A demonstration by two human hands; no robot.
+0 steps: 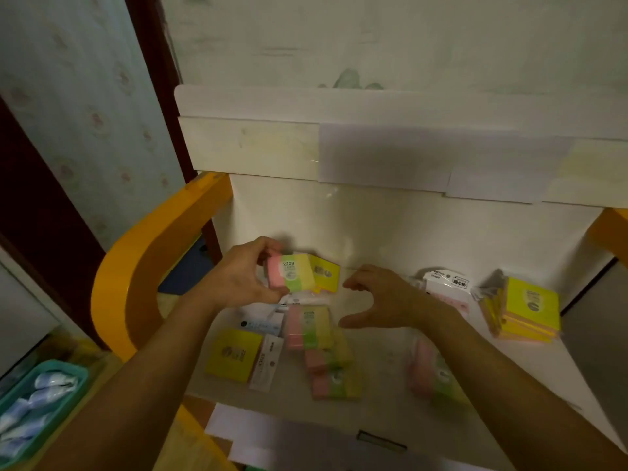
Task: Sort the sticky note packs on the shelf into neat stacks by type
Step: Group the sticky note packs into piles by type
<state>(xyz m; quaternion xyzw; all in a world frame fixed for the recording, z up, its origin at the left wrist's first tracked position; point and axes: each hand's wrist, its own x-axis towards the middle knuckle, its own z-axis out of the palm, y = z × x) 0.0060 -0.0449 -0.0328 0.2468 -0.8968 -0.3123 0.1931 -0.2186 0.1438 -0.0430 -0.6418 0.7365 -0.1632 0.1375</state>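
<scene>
Pink, green and yellow striped packs lie loose by the shelf front edge, beside a yellow pad. Farther back, the left hand pinches one striped pack by its short ends; the right hand curls open, empty. Wrapped blocks look light, stiff and probably slick. Yellow stack sits near the right edge; labels blur

Loose packs lie mid-shelf; stacked packs sit far right.
</scene>
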